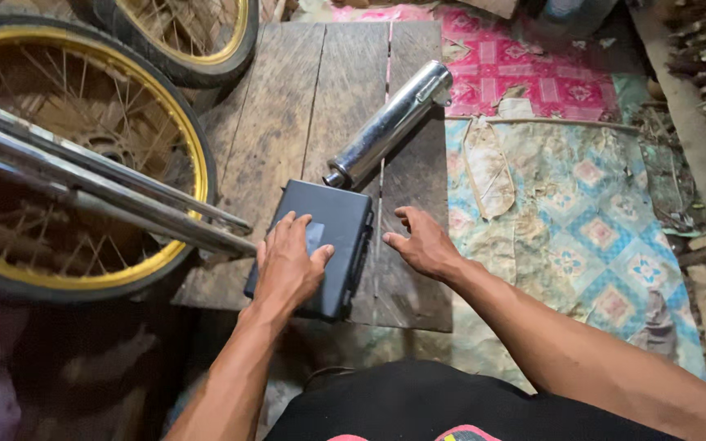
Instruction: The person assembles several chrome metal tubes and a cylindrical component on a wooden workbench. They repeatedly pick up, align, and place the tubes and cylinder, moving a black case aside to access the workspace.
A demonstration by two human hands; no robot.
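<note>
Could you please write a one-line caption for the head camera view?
Left hand flat on a closed black case, right hand beside it, chrome pipe beyond.

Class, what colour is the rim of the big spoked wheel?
Gold-yellow rim inside a black tyre, seen in the head view.

Black rectangular plastic case [320, 245] on wooden boards, pale label on lid

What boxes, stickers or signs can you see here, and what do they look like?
Plastic case: lies shut on the wooden board under the left hand, flat, rectangular, dark grey-black.
Label: small pale grey rectangle on the case lid, partly covered by the left hand.
The right hand hovers just right of the case.
No signs or screens in view.
</note>
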